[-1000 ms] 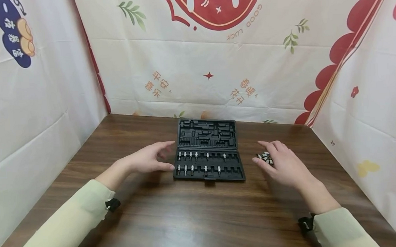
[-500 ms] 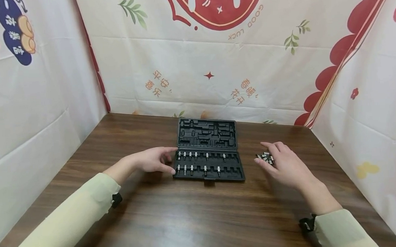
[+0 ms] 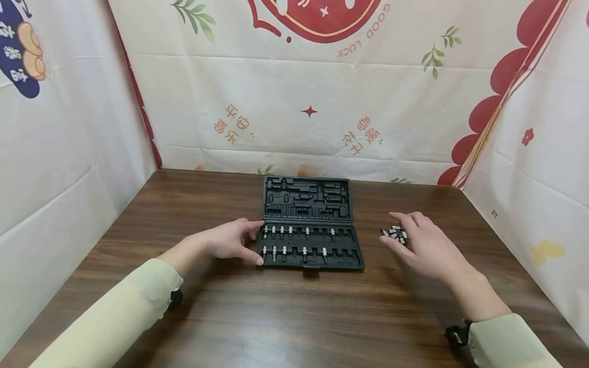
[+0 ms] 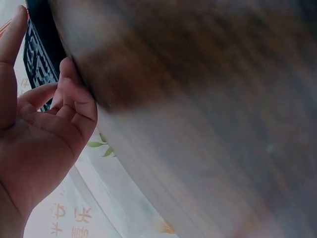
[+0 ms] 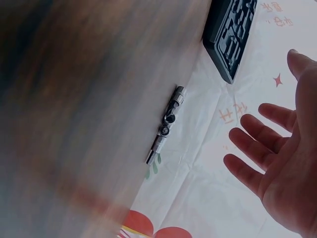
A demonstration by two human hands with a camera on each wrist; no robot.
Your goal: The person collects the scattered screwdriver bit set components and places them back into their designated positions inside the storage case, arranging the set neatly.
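Note:
A black plastic case lies unfolded on the table, its lid laid back. Two rows of silver-and-dark bit sockets sit in the tray's left and middle slots. At the case's left side is my left hand, thumb at the front corner and index finger near the hinge. The left wrist view shows its fingertips right at the case's edge, some fingers bent. Over to the right, my right hand hovers with fingers spread beside a small pile of loose bit sockets, holding nothing.
The brown wooden table runs toward me. Printed white cloth walls enclose its back and both sides. Dark wrist straps sit at both sleeve cuffs. Vacant slots show at the tray's right end.
My left hand has come in against the case's left side, its thumb settling at the front corner. My right hand has stayed almost still beside the pile.

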